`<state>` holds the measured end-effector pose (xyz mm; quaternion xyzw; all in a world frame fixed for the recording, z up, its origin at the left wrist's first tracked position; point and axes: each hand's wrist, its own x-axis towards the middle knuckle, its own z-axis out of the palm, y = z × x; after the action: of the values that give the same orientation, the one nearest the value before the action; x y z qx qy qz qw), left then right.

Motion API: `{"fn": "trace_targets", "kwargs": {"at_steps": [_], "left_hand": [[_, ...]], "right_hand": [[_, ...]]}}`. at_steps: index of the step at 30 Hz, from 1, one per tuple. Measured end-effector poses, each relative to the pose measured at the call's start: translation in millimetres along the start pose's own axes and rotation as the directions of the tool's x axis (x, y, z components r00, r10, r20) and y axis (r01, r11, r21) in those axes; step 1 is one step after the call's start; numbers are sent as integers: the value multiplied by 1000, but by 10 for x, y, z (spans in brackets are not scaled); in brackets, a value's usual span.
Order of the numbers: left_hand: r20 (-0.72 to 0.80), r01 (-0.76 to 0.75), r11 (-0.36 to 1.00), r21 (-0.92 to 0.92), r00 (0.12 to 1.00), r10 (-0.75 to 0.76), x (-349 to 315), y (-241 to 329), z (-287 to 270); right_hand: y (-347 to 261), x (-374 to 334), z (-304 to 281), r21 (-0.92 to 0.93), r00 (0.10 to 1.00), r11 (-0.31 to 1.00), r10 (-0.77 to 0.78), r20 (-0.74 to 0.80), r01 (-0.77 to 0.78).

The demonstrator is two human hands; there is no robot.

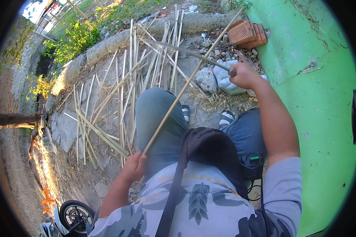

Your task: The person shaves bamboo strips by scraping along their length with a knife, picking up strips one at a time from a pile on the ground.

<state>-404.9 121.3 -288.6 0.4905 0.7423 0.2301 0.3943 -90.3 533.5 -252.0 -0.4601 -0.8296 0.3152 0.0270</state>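
Note:
My left hand (134, 168) is closed around the lower end of a long, thin bamboo strip (177, 99), beside my left knee. The strip slants up and to the right, past my knee, toward the green wall. My right hand (246, 76) grips the handle of a long-bladed knife (215, 62), whose blade points to the left and crosses the strip. Whether the blade touches the strip, I cannot tell. Part of the blade is blurred against the ground. Many split bamboo strips (124, 85) lie criss-crossed on the ground ahead and to the left.
A green wall (316, 106) runs along my right side. Near its foot are stacked orange bricks (247, 34), a white sack (228, 78) and a rock (205, 79). A low concrete kerb (107, 49) curves behind the strips. At lower left stands a wheeled vehicle's tyre (76, 216).

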Motion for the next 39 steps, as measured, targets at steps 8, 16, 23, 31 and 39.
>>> {"fn": "trace_targets", "kwargs": {"at_steps": [8,16,23,31,39], "left_hand": [[14,29,999,-15,999,-29,-36,-228,122],[37,39,999,-4,999,-39,178,-185,165],[17,9,1000,5,1000,-9,229,11,-13],[31,8,1000,17,999,-9,-183,397,-173],[22,-24,1000,5,999,24,67,82,-109]], "right_hand": [[-309,-184,359,-234,956,930,-292,-2,284],[372,160,257,-80,994,997,-1,-108,-8],[-278,1,69,-231,955,934,-291,-52,272],[85,-115,-296,-12,989,1000,8,-147,-10],[-451,-120,-32,-314,947,894,-313,74,320]]}}
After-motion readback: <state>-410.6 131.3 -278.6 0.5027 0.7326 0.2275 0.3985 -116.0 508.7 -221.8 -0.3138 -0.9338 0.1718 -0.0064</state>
